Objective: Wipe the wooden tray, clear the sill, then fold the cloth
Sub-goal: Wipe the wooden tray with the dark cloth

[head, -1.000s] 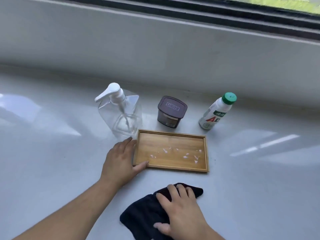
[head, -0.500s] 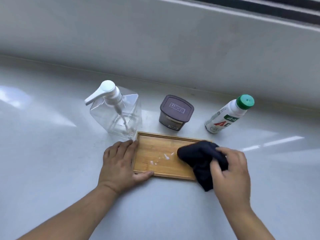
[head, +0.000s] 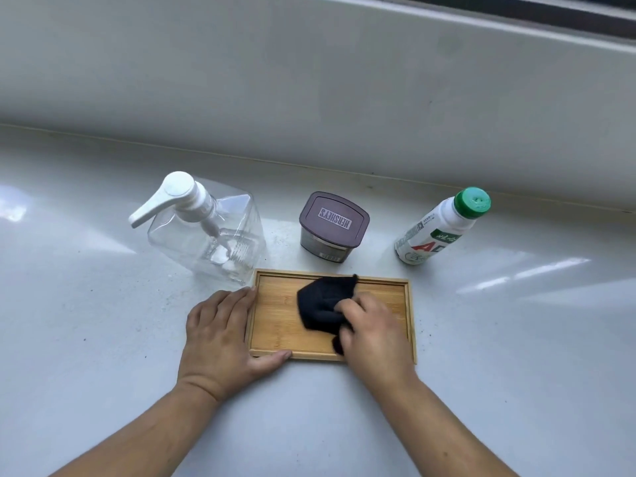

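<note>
A shallow rectangular wooden tray lies flat on the white sill. My left hand clasps the tray's left end, fingers along the rim and thumb against the front edge. My right hand presses a bunched black cloth onto the middle of the tray floor. The cloth and hand hide the tray's centre; the bare wood on the left shows no white specks.
Behind the tray stand three things in a row: a clear pump bottle at the left, touching the tray's back corner, a small brown-lidded tub in the middle, and a white green-capped bottle at the right. The window wall rises behind.
My right hand lifted the cloth off the sill, brought it onto the tray's right side and has swept it leftward to the middle. The white specks no longer show. The left hand stayed put.
</note>
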